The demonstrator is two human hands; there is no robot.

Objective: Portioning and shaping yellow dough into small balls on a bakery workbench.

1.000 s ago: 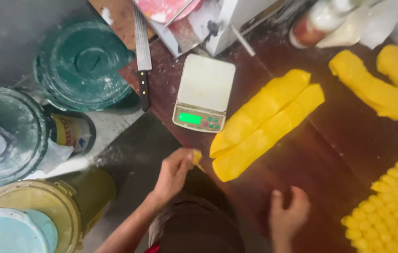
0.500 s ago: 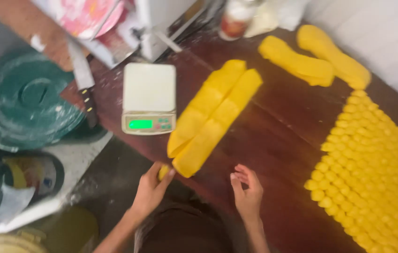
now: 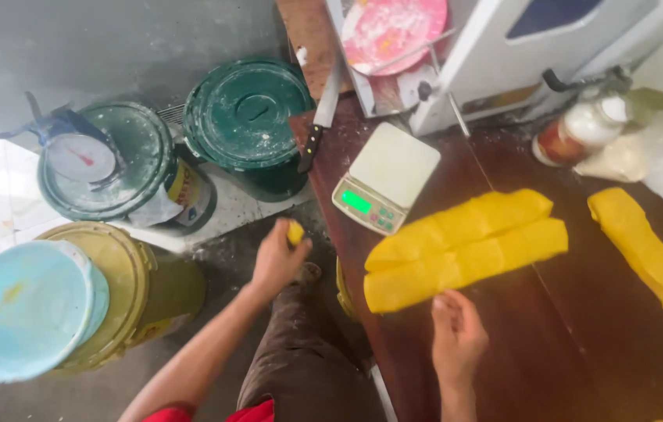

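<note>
Left hand [image 3: 275, 262] grip is closed on a small yellow dough piece [image 3: 295, 232], off the bench [image 3: 581, 344] edge. Right hand [image 3: 456, 340] rests beside the yellow dough strips [image 3: 456, 250], fingers loosely curled, grip empty.

A small yellow dough piece [image 3: 295, 232] is being pinched in the left hand [image 3: 278, 260], off the table's edge, above the floor. Two long yellow dough strips [image 3: 460, 246] are lying side by side, touching, slanted on the dark wooden table [image 3: 581, 344], just beyond the right hand [image 3: 457, 337].
</note>
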